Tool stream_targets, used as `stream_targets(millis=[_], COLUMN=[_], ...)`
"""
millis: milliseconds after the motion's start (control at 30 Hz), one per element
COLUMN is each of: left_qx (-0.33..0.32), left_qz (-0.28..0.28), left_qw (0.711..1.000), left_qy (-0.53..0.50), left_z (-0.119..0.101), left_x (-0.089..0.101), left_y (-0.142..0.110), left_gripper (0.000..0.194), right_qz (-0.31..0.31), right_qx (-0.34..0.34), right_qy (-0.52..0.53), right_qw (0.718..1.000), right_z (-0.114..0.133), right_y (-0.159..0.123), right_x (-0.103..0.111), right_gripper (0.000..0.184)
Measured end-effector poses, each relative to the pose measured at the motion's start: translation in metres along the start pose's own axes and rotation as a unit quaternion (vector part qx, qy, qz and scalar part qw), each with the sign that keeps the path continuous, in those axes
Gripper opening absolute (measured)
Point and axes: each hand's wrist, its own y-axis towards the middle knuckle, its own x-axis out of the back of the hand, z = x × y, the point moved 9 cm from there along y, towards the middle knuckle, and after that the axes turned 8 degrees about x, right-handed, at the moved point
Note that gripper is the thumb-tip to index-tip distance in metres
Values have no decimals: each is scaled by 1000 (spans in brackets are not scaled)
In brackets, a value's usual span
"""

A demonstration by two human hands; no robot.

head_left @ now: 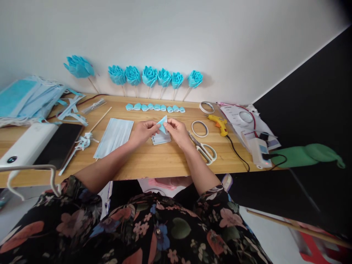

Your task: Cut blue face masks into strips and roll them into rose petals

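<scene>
Between my two hands is a folded piece of blue mask fabric point(162, 124), its top corner pointing up. My left hand point(145, 131) pinches its left side between thumb and fingers. On the other side my right hand point(176, 130) grips it the same way. Just below the fingers, a small stack of pale cut mask pieces point(161, 138) lies on the table. To the left of my left hand rests a flat pleated face mask point(115, 135). Scissors point(205, 148) with white handles lie right of my right wrist.
Several blue fabric roses point(150, 76) on sticks lean on the wall, behind a row of folded petals point(156, 107). Tape rolls point(200, 129) and a yellow glue gun point(218, 123) are right; a phone point(59, 145), power bank point(29, 143) and mask pile point(27, 97) left.
</scene>
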Motion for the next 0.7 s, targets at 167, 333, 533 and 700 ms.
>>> stream_targets(millis=[167, 333, 533, 700], left_qx=[-2, -7, 8, 45], left_qz=[-18, -29, 0, 10], left_qw=[1000, 999, 1000, 994], left_qy=[-2, 11, -8, -103], left_z=[0, -1, -4, 1], left_x=[3, 4, 1, 4], left_y=[0, -4, -3, 1], left_gripper=[47, 44, 45, 45], right_qz=[11, 19, 12, -40], right_qx=[-14, -6, 8, 110], right_qy=[0, -28, -50, -75], right_qw=[1000, 999, 999, 990], right_z=[0, 0, 0, 20], right_y=[-2, -3, -2, 1], right_x=[-1, -2, -1, 15], right_gripper=[45, 39, 33, 28])
